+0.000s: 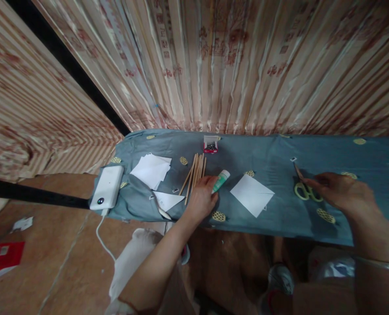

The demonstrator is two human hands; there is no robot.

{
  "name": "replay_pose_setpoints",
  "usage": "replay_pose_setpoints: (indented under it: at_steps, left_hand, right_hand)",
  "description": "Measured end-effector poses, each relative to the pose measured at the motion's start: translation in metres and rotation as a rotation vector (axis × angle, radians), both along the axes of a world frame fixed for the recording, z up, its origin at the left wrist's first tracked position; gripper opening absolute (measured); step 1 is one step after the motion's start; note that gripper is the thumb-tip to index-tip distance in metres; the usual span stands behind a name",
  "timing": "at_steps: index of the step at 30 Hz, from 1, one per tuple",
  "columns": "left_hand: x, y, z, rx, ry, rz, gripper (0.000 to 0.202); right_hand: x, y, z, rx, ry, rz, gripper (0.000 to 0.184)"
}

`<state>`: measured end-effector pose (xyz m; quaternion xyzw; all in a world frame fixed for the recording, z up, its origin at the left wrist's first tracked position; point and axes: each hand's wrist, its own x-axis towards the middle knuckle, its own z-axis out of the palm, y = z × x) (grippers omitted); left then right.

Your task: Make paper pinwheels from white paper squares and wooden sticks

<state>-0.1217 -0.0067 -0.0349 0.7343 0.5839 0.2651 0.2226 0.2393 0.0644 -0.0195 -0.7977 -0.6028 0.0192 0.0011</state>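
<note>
Over cloth (263, 151), glue stick (221, 180) clasped in left hand (202, 197), scissors (307, 191) pinched by right hand (340, 189)

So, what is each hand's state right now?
Left hand: partly curled at the green tube; grip cannot be told.
Right hand: partly curled at the scissors; grip unclear.

The one camera sits on the person's head, above the near edge of the cloth-covered table (266, 153), facing forward and down, with the left hand (201, 197) near mid-frame and the right hand (334, 188) at right; curtain (194, 65) fills the top, floor (72, 258) the lower left.
</note>
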Motion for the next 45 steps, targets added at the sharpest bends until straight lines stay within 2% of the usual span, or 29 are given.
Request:
replay_pose_setpoints:
  at_steps: [2,5,7,9,11,13,16,19,22,26,30,32,34,37,39,43,45]
  left_hand:
    - [0.001,0.0,0.001,-0.006,-0.089,0.024,0.047]
    - [0.004,0.002,0.003,-0.069,-0.373,0.116,0.042]
    - [0.008,0.003,0.007,-0.172,-0.628,0.187,0.039]
    - [0.014,0.004,0.012,-0.294,-0.906,0.227,0.037]
    - [0.019,0.004,0.018,-0.414,-1.163,0.219,0.036]
    - [0.024,0.002,0.024,-0.536,-1.349,0.184,0.038]
    - [0.027,-0.002,0.031,-0.687,-1.473,0.123,0.037]
    - [0.027,-0.004,0.033,-0.741,-1.516,0.083,0.029]
    - [0.025,-0.005,0.033,-0.727,-1.536,0.087,0.023]
    - [0.022,-0.007,0.034,-0.697,-1.474,0.126,0.018]
    - [0.018,-0.01,0.034,-0.64,-1.419,0.14,0.02]
    - [0.013,-0.012,0.034,-0.581,-1.358,0.109,0.024]
    - [0.005,-0.013,0.033,-0.465,-1.205,0.075,0.026]
    - [-0.007,-0.011,0.029,-0.151,-0.735,0.073,0.027]
    - [-0.011,-0.007,0.026,0.002,-0.419,0.068,0.029]
    - [-0.005,0.005,0.02,0.091,-0.041,-0.007,0.034]
    - [0.005,0.012,0.018,0.086,0.111,-0.045,0.037]
  right_hand:
    - [-0.006,-0.003,0.004,0.105,-0.037,0.005,0.038]
    - [-0.028,-0.01,0.016,0.343,-0.014,0.115,0.034]
    - [-0.051,-0.015,0.024,0.431,0.177,0.193,0.031]
    - [-0.079,-0.02,0.03,0.456,0.463,0.228,0.028]
    - [-0.109,-0.025,0.032,0.361,0.878,0.283,0.036]
    - [-0.137,-0.031,0.031,0.109,1.213,0.286,0.042]
    - [-0.169,-0.04,0.03,-0.211,1.648,0.254,0.047]
    - [-0.184,-0.044,0.029,-0.271,1.868,0.198,0.037]
    - [-0.19,-0.044,0.027,-0.174,1.962,0.139,0.031]
    - [-0.194,-0.046,0.028,0.006,2.006,0.079,0.029]
    - [-0.198,-0.048,0.035,0.162,2.027,0.002,0.029]
    - [-0.194,-0.044,0.041,0.258,2.075,-0.082,0.027]
    - [-0.186,-0.038,0.045,0.304,2.106,-0.163,0.027]
    - [-0.172,-0.031,0.047,0.258,2.128,-0.162,0.03]
    - [-0.165,-0.029,0.044,0.169,2.167,-0.136,0.034]
    - [-0.157,-0.029,0.034,-0.106,2.293,-0.136,0.039]
    - [-0.152,-0.029,0.029,-0.149,2.34,-0.143,0.034]
